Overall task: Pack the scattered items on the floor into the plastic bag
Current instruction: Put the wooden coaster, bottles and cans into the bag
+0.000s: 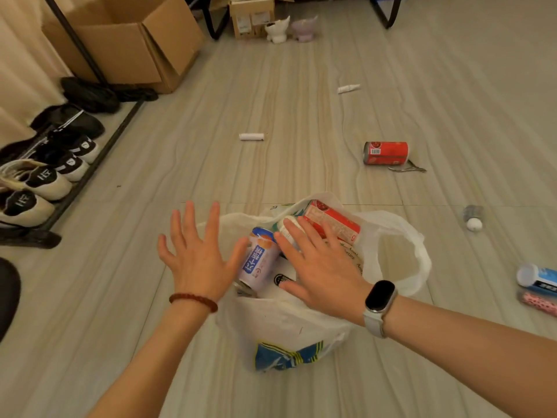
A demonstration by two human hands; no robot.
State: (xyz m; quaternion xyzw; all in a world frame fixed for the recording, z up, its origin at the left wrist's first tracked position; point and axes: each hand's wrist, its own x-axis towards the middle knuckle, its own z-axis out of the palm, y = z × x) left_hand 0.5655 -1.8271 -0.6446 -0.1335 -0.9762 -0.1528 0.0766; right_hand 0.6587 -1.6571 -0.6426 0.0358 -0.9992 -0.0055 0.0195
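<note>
Hovering over the plastic bag (289, 324), both hands (196, 254) seemingly empty.

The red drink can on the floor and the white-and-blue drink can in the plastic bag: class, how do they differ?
1. The red drink can lies alone on the bare floor; the white-and-blue drink can sits inside the white plastic bag.
2. The red one lies flat; the white-and-blue one leans tilted among other items.
3. The white-and-blue one sits between both open hands; the red one lies far from them.
Both are cylindrical drink cans.

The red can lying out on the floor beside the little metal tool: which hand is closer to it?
Right. The right hand is spread over the white plastic bag, below-left of the red can; the left hand is farther left, beside the bag.
</note>
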